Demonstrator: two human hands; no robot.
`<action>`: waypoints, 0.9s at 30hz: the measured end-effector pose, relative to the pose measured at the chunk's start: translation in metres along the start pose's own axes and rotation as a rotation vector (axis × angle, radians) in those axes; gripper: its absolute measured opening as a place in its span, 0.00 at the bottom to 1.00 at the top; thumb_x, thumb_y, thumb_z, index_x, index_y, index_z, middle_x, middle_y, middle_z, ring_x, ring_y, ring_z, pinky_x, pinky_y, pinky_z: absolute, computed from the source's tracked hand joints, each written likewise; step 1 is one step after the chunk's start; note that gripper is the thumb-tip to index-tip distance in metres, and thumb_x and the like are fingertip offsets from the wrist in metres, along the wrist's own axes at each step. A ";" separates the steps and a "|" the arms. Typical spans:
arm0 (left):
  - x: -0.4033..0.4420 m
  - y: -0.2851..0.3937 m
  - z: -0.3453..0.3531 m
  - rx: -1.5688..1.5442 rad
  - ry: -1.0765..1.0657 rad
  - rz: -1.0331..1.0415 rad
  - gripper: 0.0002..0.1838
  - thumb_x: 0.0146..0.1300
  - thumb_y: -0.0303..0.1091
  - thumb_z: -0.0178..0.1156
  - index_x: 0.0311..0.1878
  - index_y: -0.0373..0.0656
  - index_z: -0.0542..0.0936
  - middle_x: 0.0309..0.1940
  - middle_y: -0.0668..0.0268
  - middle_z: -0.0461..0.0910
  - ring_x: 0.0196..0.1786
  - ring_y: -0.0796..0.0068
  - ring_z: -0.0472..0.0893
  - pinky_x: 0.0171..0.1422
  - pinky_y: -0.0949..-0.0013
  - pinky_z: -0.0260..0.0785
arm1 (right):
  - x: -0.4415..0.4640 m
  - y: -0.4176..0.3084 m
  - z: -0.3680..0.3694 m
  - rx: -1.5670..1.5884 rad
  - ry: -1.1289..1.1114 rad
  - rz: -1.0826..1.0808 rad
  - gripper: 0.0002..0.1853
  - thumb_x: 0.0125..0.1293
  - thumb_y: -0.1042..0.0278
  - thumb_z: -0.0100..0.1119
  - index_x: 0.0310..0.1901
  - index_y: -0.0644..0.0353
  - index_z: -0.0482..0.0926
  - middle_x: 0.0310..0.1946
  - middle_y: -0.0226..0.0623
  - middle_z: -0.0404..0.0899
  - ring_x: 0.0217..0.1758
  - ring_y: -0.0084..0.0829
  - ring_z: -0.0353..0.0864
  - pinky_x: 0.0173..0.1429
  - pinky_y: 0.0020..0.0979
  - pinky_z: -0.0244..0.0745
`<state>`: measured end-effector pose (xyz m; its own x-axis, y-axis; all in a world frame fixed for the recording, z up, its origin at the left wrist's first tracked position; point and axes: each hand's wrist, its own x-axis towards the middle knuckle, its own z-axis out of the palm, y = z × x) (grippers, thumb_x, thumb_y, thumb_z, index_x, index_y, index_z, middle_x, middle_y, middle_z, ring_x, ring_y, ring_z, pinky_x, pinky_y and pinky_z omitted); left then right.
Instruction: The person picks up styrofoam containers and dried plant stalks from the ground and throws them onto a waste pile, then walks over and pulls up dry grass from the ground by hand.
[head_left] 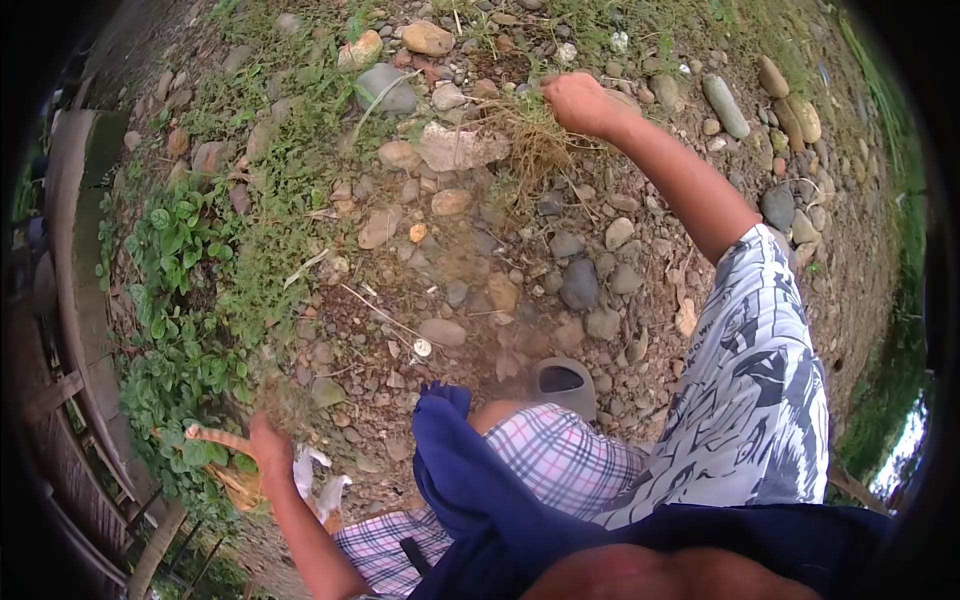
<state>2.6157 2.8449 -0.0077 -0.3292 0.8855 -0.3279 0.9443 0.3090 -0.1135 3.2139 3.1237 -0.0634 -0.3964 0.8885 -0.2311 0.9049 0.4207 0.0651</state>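
My right hand (pixel 582 104) is closed at the upper middle, gripping a clump of uprooted weeds (pixel 540 140). Dry brown stems and roots hang below the fist, over stony soil. At the lower left, my left hand (pixel 270 442) is closed, and a blurred brownish tuft of plant shows just above it. What its fingers hold, if anything, I cannot make out. Beside and behind the left forearm is what looks like an orange-and-white cat (pixel 240 488), partly hidden, with a striped tail (pixel 218 437) reaching left by the hand.
Stones are strewn over the soil, including a flat pale rock (pixel 462 147) and a dark grey stone (pixel 580 285). Leafy green plants (pixel 180 240) grow on the left, beside a wooden structure (pixel 75 300). A grey slipper (pixel 565 385) is on my foot below.
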 end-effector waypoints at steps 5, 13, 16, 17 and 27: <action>-0.006 0.005 -0.007 -0.031 0.072 0.032 0.20 0.45 0.20 0.52 0.46 0.33 0.71 0.41 0.45 0.73 0.46 0.46 0.72 0.52 0.57 0.63 | 0.072 0.051 0.019 -0.067 0.412 0.056 0.10 0.56 0.71 0.45 0.32 0.61 0.77 0.49 0.44 0.69 0.43 0.38 0.77 0.41 0.37 0.73; -0.021 -0.003 -0.014 0.020 0.056 -0.052 0.18 0.47 0.21 0.49 0.46 0.36 0.71 0.39 0.48 0.74 0.44 0.45 0.73 0.48 0.55 0.64 | 0.126 0.092 0.051 -0.288 0.174 0.578 0.15 0.60 0.67 0.41 0.44 0.58 0.77 0.45 0.46 0.76 0.42 0.41 0.79 0.41 0.57 0.68; -0.019 -0.010 -0.015 0.014 0.051 -0.053 0.19 0.47 0.21 0.50 0.47 0.36 0.71 0.42 0.48 0.74 0.46 0.47 0.72 0.50 0.56 0.64 | 0.113 0.077 0.012 -0.162 0.029 0.596 0.14 0.58 0.66 0.45 0.41 0.57 0.79 0.44 0.43 0.77 0.47 0.39 0.76 0.47 0.50 0.66; -0.017 -0.013 -0.013 0.005 0.061 -0.038 0.20 0.47 0.21 0.50 0.48 0.36 0.71 0.43 0.48 0.73 0.47 0.47 0.72 0.51 0.56 0.64 | 0.117 0.079 0.010 -0.106 -0.064 0.630 0.14 0.58 0.64 0.47 0.43 0.55 0.78 0.48 0.41 0.75 0.53 0.36 0.72 0.53 0.48 0.62; -0.006 -0.008 -0.011 0.019 0.069 -0.106 0.20 0.46 0.22 0.54 0.47 0.35 0.71 0.45 0.49 0.73 0.49 0.49 0.72 0.52 0.58 0.64 | 0.088 0.092 0.033 -0.002 0.161 0.309 0.11 0.52 0.70 0.45 0.28 0.63 0.80 0.30 0.50 0.79 0.37 0.44 0.79 0.41 0.39 0.74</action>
<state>2.6101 2.8408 0.0060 -0.4258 0.8703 -0.2475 0.9038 0.3960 -0.1624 3.2676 3.2350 -0.1095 -0.1229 0.9915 -0.0436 0.9858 0.1271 0.1102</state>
